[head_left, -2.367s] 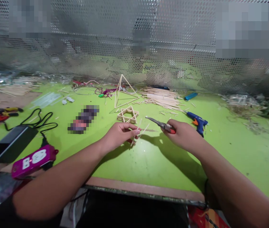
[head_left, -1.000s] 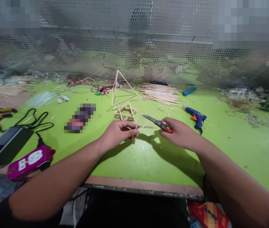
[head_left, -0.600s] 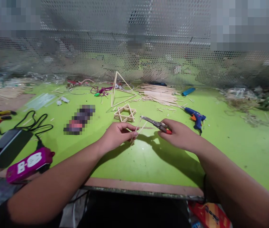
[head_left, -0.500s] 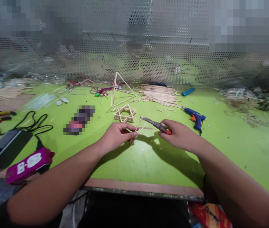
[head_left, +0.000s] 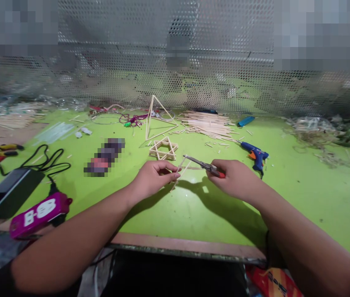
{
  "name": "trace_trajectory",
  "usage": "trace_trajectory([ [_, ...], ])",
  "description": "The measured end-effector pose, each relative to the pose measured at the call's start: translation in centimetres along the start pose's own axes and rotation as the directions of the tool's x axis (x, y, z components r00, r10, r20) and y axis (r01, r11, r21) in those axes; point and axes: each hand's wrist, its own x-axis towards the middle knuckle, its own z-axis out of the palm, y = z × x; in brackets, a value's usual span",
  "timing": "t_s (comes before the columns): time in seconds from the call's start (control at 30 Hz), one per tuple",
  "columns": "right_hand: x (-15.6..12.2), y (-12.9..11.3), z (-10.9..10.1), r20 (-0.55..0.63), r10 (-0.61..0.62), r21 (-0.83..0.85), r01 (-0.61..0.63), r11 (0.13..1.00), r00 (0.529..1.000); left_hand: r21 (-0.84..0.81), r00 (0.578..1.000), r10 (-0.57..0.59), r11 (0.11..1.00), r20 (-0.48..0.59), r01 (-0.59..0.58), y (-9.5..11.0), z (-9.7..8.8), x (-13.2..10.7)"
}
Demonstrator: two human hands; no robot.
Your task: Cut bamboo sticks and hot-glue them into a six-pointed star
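My left hand (head_left: 154,177) pinches thin wooden sticks (head_left: 181,176) between thumb and fingers. They seem joined at an angle, with the tip pointing up and away. My right hand (head_left: 233,177) is closed around a pair of pliers (head_left: 204,165) with red grips. The pliers' jaws reach the upper tip of the sticks; whether they grip it is too small to tell. Just beyond my left hand lies a six-pointed star of stacked sticks (head_left: 163,148). Behind it stands a pyramid-shaped stick frame (head_left: 147,123). A small pale piece (head_left: 205,189) shows below the pliers.
A blue glue gun (head_left: 255,153) lies right of my right hand. Behind are a pile of loose sticks (head_left: 207,123) and a blue tool (head_left: 246,121). At left are a purple power strip (head_left: 40,215), a black box (head_left: 10,192), cables and yellow-handled tools (head_left: 10,147). Perforated metal backs the table.
The small pale piece below the pliers was not visible before. My hands, the sticks and the pliers have barely moved; the whole view has shifted slightly.
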Motion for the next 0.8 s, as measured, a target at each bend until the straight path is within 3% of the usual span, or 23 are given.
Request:
trace_trajectory([
  [0.8, -0.03, -0.04, -0.03, -0.013, 0.095, -0.098, -0.095, 0.991, 0.995, -0.109, 0.990, -0.096, 0.988, 0.102, 0.107, 0.58, 0.17, -0.35],
])
